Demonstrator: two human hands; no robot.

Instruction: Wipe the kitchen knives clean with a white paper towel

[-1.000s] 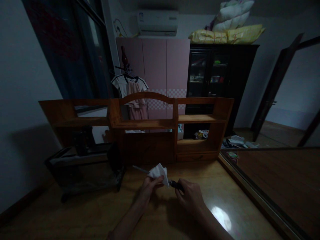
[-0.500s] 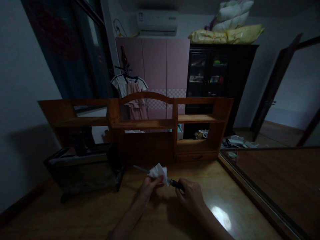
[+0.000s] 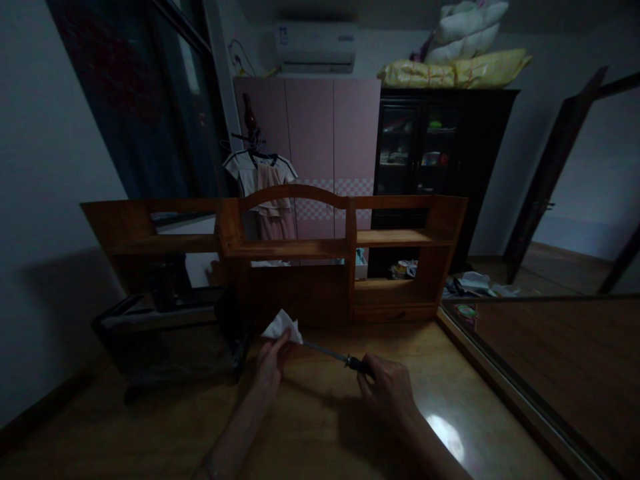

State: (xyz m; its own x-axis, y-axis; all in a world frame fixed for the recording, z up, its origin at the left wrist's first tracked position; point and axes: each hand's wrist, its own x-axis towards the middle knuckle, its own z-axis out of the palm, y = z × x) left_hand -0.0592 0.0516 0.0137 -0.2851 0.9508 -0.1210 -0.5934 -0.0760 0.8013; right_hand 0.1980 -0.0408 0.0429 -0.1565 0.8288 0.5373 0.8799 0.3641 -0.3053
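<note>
My right hand [image 3: 387, 390] is closed round the dark handle of a screwdriver [image 3: 334, 355], whose thin metal shaft points left and away over the wooden desk [image 3: 320, 427]. My left hand [image 3: 270, 360] pinches a crumpled white tissue [image 3: 283, 328] round the far tip of that shaft. Both hands hover just above the desktop, in front of the wooden shelf unit [image 3: 295, 250].
A dark open case or tray [image 3: 160, 333] stands at the desk's left. A dark glossy surface [image 3: 555, 360] borders the desk on the right. Behind are a pink wardrobe [image 3: 325, 143], a black cabinet [image 3: 435, 153], hanging clothes [image 3: 263, 183] and an open doorway [image 3: 595, 187].
My left hand has slid the tissue leftward along the shaft, from beside the handle to the tip, baring the metal. My right hand has barely moved.
</note>
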